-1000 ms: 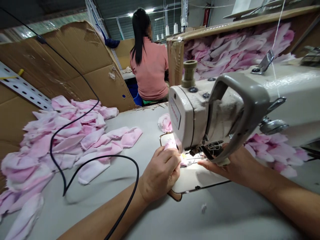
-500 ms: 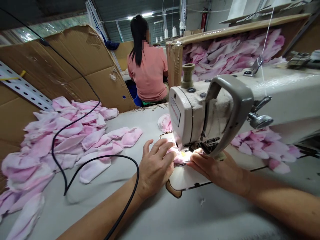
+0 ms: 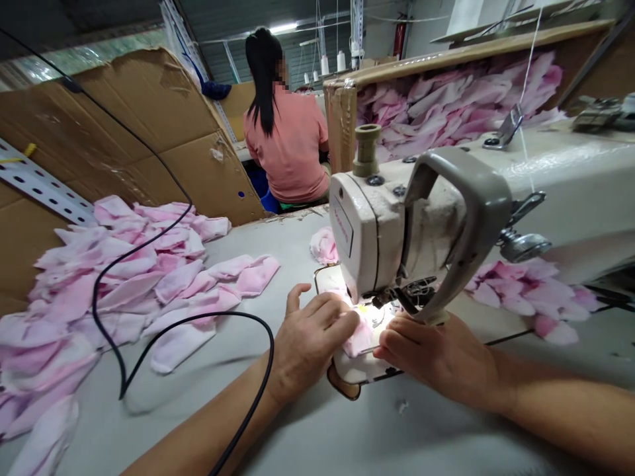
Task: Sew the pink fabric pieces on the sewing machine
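Note:
Under the lit head of a white sewing machine [image 3: 364, 231] lies a small pink-and-white fabric piece [image 3: 359, 340]. My left hand [image 3: 313, 340] grips its left side with bent fingers, the thumb and index near the cloth's front edge and the little finger raised. My right hand [image 3: 436, 354] is closed beside the needle area, its fingers curled together on the metal plate [image 3: 357, 373]. What its fingertips pinch, if anything, is hidden. Behind the machine head, a rolled pink fabric piece [image 3: 324, 244] rests on the table.
A heap of pink fabric pieces [image 3: 124, 264] covers the table's left side; more pink pieces [image 3: 530, 291] lie under the machine arm. A black cable [image 3: 198, 313] loops over my left forearm. Behind stand cardboard boxes [image 3: 129, 125] and a seated person [image 3: 288, 145] in a pink shirt.
The fabric piece has come slightly toward me and shows more between my hands. Both hands have shifted a little nearer, and my view has turned slightly.

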A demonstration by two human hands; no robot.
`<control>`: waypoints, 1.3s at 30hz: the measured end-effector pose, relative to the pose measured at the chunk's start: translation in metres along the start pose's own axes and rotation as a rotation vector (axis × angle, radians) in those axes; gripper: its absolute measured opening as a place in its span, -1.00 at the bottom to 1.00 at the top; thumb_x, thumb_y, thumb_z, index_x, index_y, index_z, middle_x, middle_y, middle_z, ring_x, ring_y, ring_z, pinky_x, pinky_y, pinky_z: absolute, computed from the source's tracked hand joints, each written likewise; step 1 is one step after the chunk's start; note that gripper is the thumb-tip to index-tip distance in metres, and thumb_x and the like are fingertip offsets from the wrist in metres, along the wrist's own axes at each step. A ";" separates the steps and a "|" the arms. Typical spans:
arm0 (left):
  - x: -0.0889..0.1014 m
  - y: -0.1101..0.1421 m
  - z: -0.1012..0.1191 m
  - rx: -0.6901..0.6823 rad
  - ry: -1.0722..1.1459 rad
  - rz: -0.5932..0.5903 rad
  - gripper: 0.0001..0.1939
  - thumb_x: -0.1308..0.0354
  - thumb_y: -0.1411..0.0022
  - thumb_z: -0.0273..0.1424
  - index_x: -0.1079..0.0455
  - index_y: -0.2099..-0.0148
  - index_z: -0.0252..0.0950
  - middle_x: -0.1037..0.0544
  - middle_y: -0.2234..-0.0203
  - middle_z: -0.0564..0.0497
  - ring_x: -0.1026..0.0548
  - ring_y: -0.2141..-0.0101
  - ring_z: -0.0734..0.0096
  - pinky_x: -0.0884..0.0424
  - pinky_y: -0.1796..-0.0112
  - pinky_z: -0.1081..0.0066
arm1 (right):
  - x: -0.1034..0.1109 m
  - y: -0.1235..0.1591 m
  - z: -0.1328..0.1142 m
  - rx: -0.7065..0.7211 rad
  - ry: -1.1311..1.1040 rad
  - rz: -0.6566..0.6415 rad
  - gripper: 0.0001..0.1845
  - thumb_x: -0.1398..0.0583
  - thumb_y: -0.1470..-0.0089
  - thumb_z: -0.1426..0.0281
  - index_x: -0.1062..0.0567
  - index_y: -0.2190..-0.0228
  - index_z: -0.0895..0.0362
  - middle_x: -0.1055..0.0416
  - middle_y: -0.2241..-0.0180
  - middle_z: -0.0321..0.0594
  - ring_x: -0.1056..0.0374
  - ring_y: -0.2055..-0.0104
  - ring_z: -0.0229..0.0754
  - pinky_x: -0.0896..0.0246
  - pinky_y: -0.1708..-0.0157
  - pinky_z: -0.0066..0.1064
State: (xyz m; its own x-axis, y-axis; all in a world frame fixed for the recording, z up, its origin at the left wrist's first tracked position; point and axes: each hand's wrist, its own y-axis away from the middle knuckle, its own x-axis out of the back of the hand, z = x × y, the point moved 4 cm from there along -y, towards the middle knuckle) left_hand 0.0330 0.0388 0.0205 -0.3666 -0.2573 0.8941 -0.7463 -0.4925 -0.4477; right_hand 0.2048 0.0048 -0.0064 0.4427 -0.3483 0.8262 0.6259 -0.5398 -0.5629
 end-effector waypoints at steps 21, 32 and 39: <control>-0.006 -0.002 -0.014 0.148 0.114 0.069 -0.93 -0.11 -0.30 -0.53 -0.30 0.19 -0.29 -0.50 0.22 -0.01 -0.44 0.18 0.33 -0.19 0.04 0.25 | 0.003 -0.001 0.004 -0.001 0.028 -0.007 -0.54 0.15 -0.45 0.36 -0.31 0.47 0.13 -0.29 0.51 -0.35 -0.15 0.49 -0.22 0.23 0.48 -0.27; -0.001 -0.003 0.008 -0.149 0.244 0.030 -0.87 0.02 -0.35 -0.54 -0.29 0.28 -0.30 -0.52 0.24 0.04 -0.41 0.17 0.39 -0.11 -0.02 0.26 | 0.001 0.001 0.006 -0.013 0.009 -0.040 -0.53 0.15 -0.46 0.32 -0.32 0.46 0.12 -0.30 0.50 -0.36 -0.17 0.49 -0.21 0.23 0.48 -0.28; -0.012 -0.001 0.003 0.000 0.313 -0.069 -0.93 0.00 -0.37 -0.47 -0.26 0.23 -0.30 -0.42 0.33 0.02 -0.37 0.26 0.39 -0.27 0.16 0.37 | 0.003 0.001 0.007 -0.023 0.022 -0.067 -0.48 0.19 -0.46 0.29 -0.34 0.46 0.11 -0.33 0.51 -0.35 -0.19 0.51 -0.21 0.24 0.49 -0.27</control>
State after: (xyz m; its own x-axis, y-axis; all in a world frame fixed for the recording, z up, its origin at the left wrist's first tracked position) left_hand 0.0402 0.0401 0.0100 -0.4683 0.0454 0.8824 -0.7754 -0.5000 -0.3858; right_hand 0.2110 0.0082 -0.0043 0.3858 -0.3276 0.8625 0.6386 -0.5798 -0.5059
